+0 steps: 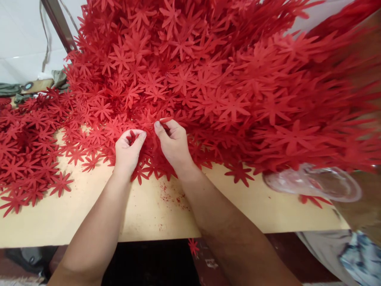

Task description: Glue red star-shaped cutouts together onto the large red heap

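Observation:
Side by side over the front of a big heap of red flower cutouts (181,79) are my two hands. My left hand (126,151) is closed, thumb tip pressed to the fingertips, with red petals showing inside its curl. In my right hand (175,143) the thumb and index finger pinch a red flower cutout (166,119), one petal of which lies along the top of the fingers. The two sets of fingertips are a small gap apart. Most of each held piece is hidden by the fingers or blends into the heap.
A second pile of red flower cutouts (26,151) spreads over the left of the pale table (89,206). Clear plastic container (336,184) lies near the right corner. Red scraps (172,196) dot the tabletop. A metal post (59,26) rises behind, left.

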Demonstrator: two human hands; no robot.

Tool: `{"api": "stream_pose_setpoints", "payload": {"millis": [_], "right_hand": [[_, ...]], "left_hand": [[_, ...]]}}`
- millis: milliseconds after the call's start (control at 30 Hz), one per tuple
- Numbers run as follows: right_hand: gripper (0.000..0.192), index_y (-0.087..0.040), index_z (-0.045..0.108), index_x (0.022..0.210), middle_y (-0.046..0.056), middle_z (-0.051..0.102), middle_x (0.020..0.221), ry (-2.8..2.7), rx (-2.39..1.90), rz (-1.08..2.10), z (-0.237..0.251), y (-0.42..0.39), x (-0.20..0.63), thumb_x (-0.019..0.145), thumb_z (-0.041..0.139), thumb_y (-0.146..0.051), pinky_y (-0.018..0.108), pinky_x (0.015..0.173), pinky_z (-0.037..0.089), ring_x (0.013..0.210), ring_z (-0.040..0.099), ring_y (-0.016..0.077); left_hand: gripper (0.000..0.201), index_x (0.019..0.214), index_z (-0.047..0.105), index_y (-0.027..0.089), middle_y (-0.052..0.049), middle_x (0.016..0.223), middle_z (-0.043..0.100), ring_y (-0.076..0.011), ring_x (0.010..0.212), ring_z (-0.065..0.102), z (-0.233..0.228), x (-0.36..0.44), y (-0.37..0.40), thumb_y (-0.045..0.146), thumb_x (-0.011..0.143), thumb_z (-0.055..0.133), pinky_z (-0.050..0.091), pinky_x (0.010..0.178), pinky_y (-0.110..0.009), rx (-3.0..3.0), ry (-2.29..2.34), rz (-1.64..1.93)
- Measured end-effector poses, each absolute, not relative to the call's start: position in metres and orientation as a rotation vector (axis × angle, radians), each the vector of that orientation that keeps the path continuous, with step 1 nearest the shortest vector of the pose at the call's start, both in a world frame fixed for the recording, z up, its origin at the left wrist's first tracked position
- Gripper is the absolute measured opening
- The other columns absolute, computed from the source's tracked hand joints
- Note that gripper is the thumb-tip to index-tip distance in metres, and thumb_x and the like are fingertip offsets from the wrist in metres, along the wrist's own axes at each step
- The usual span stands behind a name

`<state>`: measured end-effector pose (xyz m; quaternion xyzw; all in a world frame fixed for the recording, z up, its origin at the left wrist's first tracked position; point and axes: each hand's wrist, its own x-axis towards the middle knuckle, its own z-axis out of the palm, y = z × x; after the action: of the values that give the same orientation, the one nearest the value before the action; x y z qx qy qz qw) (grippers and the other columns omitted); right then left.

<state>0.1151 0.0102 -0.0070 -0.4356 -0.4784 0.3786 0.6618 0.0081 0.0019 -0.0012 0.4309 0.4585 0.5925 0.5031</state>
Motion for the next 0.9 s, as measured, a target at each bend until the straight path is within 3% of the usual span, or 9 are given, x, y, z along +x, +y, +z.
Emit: {"api": "stream_pose_setpoints", "payload": {"millis": [233, 300, 433, 500, 600, 667, 767, 900], "right_hand": [[0.036, -0.02, 0.044, 0.065, -0.005, 0.041, 0.059, -0.896, -1.145, 0.611, -0.012, 0.02, 0.135, 0.078, 0.058, -0.05, 0.023, 0.057, 0.038, 0.055, 0.037, 0.0067], [0.032, -0.02, 0.045, 0.068, -0.004, 0.043, 0.062, -0.903, -1.153, 0.583, -0.016, 0.023, 0.137, 0.081, 0.056, -0.048, 0.024, 0.061, 0.041, 0.057, 0.041, 0.0077], [0.028, -0.019, 0.058, 0.092, 0.005, 0.058, 0.09, -1.084, -1.161, 0.377, -0.016, 0.019, 0.136, 0.083, 0.054, -0.045, 0.035, 0.087, 0.045, 0.087, 0.056, 0.0161], [0.033, -0.02, 0.06, 0.103, 0.009, 0.058, 0.105, -1.201, -1.223, 0.171, -0.01, 0.012, 0.134, 0.084, 0.053, -0.045, 0.042, 0.099, 0.038, 0.105, 0.053, 0.0215], [0.035, -0.022, 0.061, 0.11, 0.011, 0.055, 0.118, -1.374, -1.293, -0.013, 0.002, 0.0, 0.131, 0.085, 0.052, -0.045, 0.048, 0.104, 0.032, 0.118, 0.046, 0.026], [0.032, -0.023, 0.062, 0.106, 0.009, 0.058, 0.115, -1.483, -1.273, -0.003, 0.006, -0.005, 0.125, 0.083, 0.055, -0.044, 0.047, 0.101, 0.034, 0.114, 0.048, 0.0255], [0.016, -0.021, 0.061, 0.082, 0.006, 0.063, 0.086, -1.572, -1.198, 0.162, 0.0, -0.003, 0.118, 0.081, 0.057, -0.036, 0.039, 0.085, 0.044, 0.088, 0.056, 0.0199], [0.022, -0.02, 0.051, 0.069, 0.003, 0.055, 0.068, -1.45, -1.204, 0.346, -0.013, 0.006, 0.119, 0.085, 0.05, -0.035, 0.034, 0.071, 0.044, 0.07, 0.051, 0.0163]], "left_hand": [[0.028, 0.068, 0.06, 0.019, 0.005, 0.062, 0.054, -0.0062, 0.058, 0.048, -0.007, 0.002, 0.008, 0.038, 0.061, 0.078, 0.043, 0.061, -0.02, 0.972, 1.103, 1.515], [0.028, 0.069, 0.059, 0.019, 0.005, 0.061, 0.052, -0.0055, 0.055, 0.045, -0.008, 0.001, 0.009, 0.038, 0.061, 0.078, 0.04, 0.057, -0.02, 0.947, 1.096, 1.506], [0.029, 0.07, 0.057, 0.019, 0.006, 0.059, 0.05, -0.0051, 0.052, 0.041, -0.007, 0.001, 0.008, 0.04, 0.064, 0.076, 0.038, 0.054, -0.02, 0.957, 1.096, 1.496], [0.029, 0.07, 0.056, 0.019, 0.005, 0.061, 0.051, -0.0062, 0.056, 0.046, -0.006, 0.002, 0.007, 0.04, 0.065, 0.075, 0.042, 0.06, -0.02, 0.971, 1.092, 1.506], [0.026, 0.07, 0.055, 0.019, 0.004, 0.066, 0.054, -0.0075, 0.064, 0.051, -0.006, 0.004, 0.005, 0.038, 0.068, 0.073, 0.044, 0.069, -0.022, 0.987, 1.084, 1.494], [0.024, 0.071, 0.056, 0.019, 0.004, 0.068, 0.055, -0.0075, 0.066, 0.052, -0.006, 0.005, 0.003, 0.037, 0.07, 0.071, 0.044, 0.072, -0.022, 1.012, 1.063, 1.489], [0.024, 0.071, 0.057, 0.018, 0.004, 0.067, 0.055, -0.0068, 0.064, 0.05, -0.005, 0.007, 0.002, 0.037, 0.07, 0.072, 0.044, 0.069, -0.02, 1.057, 1.055, 1.494], [0.03, 0.07, 0.057, 0.018, 0.006, 0.058, 0.047, -0.0048, 0.051, 0.041, 0.0, 0.007, 0.0, 0.043, 0.068, 0.073, 0.038, 0.053, -0.019, 0.993, 1.02, 1.485]]}}
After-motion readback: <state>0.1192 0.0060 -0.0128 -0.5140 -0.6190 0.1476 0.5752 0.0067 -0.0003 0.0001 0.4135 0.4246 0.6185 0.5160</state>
